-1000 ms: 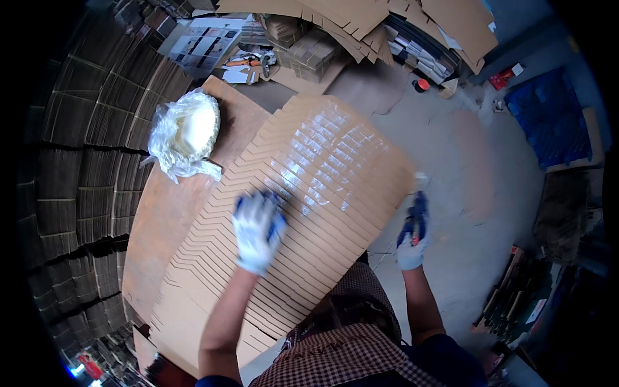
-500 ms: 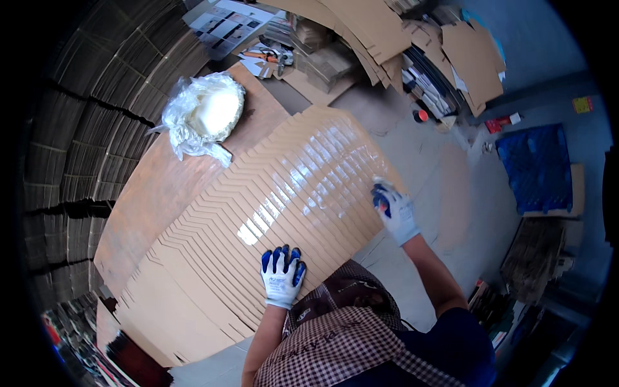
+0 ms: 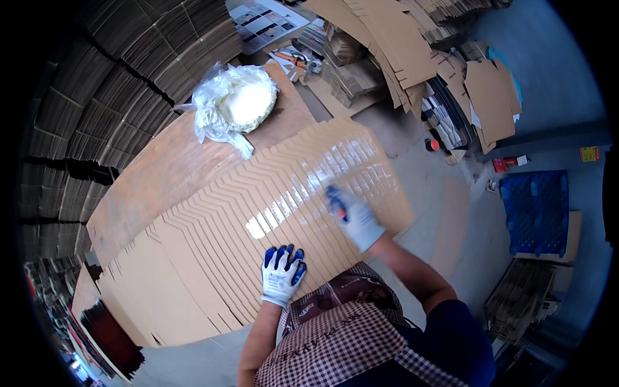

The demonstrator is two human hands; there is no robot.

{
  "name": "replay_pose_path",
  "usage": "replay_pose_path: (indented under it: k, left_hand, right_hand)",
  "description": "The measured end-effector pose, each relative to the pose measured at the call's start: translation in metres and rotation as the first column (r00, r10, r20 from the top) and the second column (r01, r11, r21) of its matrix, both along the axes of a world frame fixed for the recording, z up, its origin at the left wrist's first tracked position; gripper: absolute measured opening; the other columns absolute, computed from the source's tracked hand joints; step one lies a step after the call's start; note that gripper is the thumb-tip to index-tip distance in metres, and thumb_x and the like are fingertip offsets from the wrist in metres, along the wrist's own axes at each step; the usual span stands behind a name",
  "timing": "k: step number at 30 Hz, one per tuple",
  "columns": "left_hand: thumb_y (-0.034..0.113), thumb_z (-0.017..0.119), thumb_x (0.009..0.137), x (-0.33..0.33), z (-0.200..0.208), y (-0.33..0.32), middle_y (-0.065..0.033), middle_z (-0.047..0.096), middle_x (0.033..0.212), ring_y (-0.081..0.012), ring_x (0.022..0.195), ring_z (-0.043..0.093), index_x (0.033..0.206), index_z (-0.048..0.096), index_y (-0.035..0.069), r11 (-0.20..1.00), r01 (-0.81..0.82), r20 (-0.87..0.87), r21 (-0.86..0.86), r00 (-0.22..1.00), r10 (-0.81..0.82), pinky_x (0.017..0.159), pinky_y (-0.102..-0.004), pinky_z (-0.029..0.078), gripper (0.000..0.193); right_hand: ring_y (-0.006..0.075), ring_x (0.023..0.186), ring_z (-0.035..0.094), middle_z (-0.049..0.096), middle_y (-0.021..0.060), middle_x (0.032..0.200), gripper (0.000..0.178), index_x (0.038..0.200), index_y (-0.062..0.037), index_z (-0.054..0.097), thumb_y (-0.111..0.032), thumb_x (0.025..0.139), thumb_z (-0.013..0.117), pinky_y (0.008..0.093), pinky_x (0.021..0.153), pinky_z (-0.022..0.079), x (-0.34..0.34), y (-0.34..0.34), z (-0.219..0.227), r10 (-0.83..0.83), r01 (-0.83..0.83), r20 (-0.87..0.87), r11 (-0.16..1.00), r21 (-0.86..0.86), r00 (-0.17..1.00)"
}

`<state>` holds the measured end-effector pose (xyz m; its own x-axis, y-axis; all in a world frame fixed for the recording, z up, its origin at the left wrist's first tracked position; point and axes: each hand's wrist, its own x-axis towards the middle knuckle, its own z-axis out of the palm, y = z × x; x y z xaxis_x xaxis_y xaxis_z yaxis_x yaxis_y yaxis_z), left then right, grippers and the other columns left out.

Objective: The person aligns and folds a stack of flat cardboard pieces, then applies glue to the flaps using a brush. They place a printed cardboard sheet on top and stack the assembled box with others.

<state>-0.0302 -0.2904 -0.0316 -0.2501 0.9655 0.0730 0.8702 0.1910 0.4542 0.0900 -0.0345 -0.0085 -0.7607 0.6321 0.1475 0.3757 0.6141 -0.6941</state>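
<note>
The overlapping cardboard sheets [image 3: 193,245] lie fanned across the table [image 3: 155,171], a glossy, wet-looking band [image 3: 274,216] running over them. Since half a second ago, the right hand [image 3: 353,219] has come inward from the sheets' far right edge to their middle, beside that band; this suggests the glossy area is being worked in strokes. Its fingers look curled, with a touch of red at them, but blur hides whether they grip anything. The right forearm slants up and leftward, elbow bent outward. The left hand [image 3: 282,274] has stayed palm down on the sheets near the apron [image 3: 335,332], fingers spread, gripping nothing. Beyond sits a plastic-wrapped bowl [image 3: 248,106], pale inside.
</note>
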Motion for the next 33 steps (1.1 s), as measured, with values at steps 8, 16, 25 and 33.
replay_pose_path:
  k: [8, 16, 25, 33]
  left_hand:
    - [0.031, 0.067, 0.084, -0.002, -0.005, -0.007, -0.0091, 0.059, 0.133, -0.0299, 0.122, 0.053, 0.115, 0.067, 0.018, 1.000, -0.022, 0.016, -0.015, 1.000, 0.023, 0.106, -0.0514, 0.037, 0.034]
    - [0.031, 0.066, 0.084, -0.006, 0.004, 0.007, -0.0087, 0.058, 0.131, -0.0279, 0.122, 0.052, 0.117, 0.066, 0.017, 1.000, 0.023, 0.038, 0.008, 0.999, -0.023, 0.107, -0.0504, 0.036, 0.035]
    - [0.031, 0.067, 0.084, -0.009, 0.002, 0.000, -0.0096, 0.058, 0.130, -0.0281, 0.123, 0.052, 0.115, 0.066, 0.014, 1.000, 0.026, 0.053, 0.002, 0.998, -0.026, 0.107, -0.0518, 0.037, 0.036]
    - [0.031, 0.066, 0.085, -0.011, -0.001, -0.006, -0.0097, 0.058, 0.132, -0.0289, 0.125, 0.051, 0.117, 0.065, 0.015, 1.000, -0.001, 0.080, 0.004, 0.997, 0.001, 0.108, -0.0531, 0.035, 0.036]
  right_hand:
    - [0.0308, 0.098, 0.069, 0.070, 0.0180, 0.111, 0.040, 0.121, -0.0022, 0.063, -0.015, 0.085, 0.074, 0.0370, 0.087, 0.054, -0.017, 0.046, -0.018, -0.349, 0.390, 0.218, 0.902, -0.187, 0.911]
    - [0.0281, 0.104, 0.067, 0.068, 0.0158, 0.113, 0.047, 0.117, -0.0041, 0.061, -0.019, 0.078, 0.082, 0.0379, 0.090, 0.053, -0.082, -0.023, -0.034, -0.189, 0.174, 0.010, 0.877, -0.447, 0.982]
    - [0.0261, 0.095, 0.068, 0.069, 0.0136, 0.103, 0.044, 0.111, -0.0038, 0.062, -0.015, 0.075, 0.085, 0.0371, 0.083, 0.055, -0.095, -0.003, -0.032, -0.363, 0.321, -0.096, 0.898, -0.302, 0.927]
    - [0.0298, 0.082, 0.066, 0.068, 0.0141, 0.092, 0.038, 0.106, -0.0031, 0.059, -0.012, 0.078, 0.083, 0.0383, 0.076, 0.054, -0.107, 0.020, -0.014, -0.469, 0.412, -0.121, 0.852, -0.322, 0.875]
